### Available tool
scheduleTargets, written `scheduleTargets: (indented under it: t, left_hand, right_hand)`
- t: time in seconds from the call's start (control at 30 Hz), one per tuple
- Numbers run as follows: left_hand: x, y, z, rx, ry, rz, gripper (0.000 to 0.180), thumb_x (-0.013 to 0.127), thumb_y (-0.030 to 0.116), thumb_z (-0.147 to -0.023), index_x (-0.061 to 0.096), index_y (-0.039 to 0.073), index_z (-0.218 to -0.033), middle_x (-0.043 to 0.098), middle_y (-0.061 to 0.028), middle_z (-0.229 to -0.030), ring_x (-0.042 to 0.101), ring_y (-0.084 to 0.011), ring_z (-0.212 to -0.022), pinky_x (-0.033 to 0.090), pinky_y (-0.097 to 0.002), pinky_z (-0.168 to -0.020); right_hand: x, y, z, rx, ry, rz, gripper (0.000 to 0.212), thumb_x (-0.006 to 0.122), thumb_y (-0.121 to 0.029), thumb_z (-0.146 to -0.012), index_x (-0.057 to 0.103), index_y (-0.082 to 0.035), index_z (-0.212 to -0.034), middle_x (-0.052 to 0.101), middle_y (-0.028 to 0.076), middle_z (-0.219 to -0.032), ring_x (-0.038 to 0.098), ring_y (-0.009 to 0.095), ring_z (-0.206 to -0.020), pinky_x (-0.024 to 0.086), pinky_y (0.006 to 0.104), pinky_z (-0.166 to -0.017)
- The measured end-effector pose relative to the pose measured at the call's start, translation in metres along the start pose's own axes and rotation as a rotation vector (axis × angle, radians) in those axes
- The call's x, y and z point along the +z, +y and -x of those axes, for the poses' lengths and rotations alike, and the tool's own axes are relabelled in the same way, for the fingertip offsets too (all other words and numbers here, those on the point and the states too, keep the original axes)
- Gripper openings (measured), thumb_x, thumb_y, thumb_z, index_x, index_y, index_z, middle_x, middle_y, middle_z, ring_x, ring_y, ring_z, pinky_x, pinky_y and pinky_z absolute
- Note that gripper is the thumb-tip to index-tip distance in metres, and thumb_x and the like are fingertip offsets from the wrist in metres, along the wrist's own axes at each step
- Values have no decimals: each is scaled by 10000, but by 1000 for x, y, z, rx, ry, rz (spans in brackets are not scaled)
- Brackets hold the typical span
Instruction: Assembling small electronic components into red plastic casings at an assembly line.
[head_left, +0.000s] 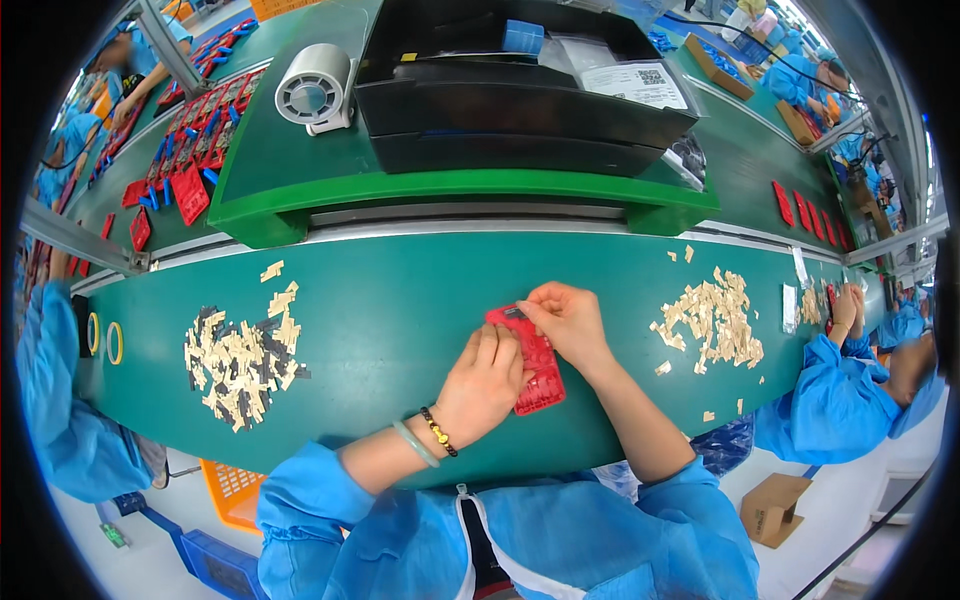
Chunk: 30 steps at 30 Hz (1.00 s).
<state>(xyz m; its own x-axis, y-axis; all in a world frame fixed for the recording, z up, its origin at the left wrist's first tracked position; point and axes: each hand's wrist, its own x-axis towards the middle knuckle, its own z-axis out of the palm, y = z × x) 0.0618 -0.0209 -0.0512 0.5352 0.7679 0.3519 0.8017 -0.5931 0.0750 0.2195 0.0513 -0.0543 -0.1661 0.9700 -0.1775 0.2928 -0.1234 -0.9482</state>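
A red plastic shell (541, 388) lies tilted on the green table in front of me. My left hand (480, 382) is closed over its left side, fingers curled against it. At the shell's far end, my right hand (570, 320) is pinched, its fingertips touching the shell beside a small dark strip (514, 313). Whatever those fingertips hold, if anything, is too small to make out. To the left spreads a pile of cream and dark-grey small strips (240, 368). On the right is a pile of cream strips (712, 322).
A green raised shelf (460, 190) holds a black bin (520, 125) and a white fan (314, 88). Tape rolls (115, 343) stand at the left edge. Co-workers sit on both sides; one's hands (848, 308) are at the right. An orange crate (232, 492) is below the table.
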Motion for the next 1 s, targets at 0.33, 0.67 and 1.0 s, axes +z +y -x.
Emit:
scheduleTargets:
  t: [0.33,0.67,1.0]
  left_hand:
    - [0,-1,0,-10,-5,37,439,674,252,-798,596,-89,-1062,539,-220,-1162,526,-349,-1100,472,-409,-938]
    - [-5,-17,-8,-18,16,284,430,721,210,-732,585,-50,-1047,538,-210,-1193,532,-335,-1048,465,-420,-870]
    - [-5,-10,-16,-30,66,238,445,693,191,-761,569,-48,-1116,548,-176,-1136,530,-318,-1039,460,-401,-885]
  right_hand:
    - [3,-1,-1,-22,6,78,100,702,-63,-845,655,18,-812,619,3,-619,505,28,-526,399,197,-471]
    - [0,-6,15,-440,167,665,156,704,-203,-795,669,-61,-850,608,67,-658,594,218,-528,475,297,-490]
    - [-23,5,30,-718,182,874,177,697,-160,-789,681,-108,-957,562,45,-744,608,201,-632,496,315,-545]
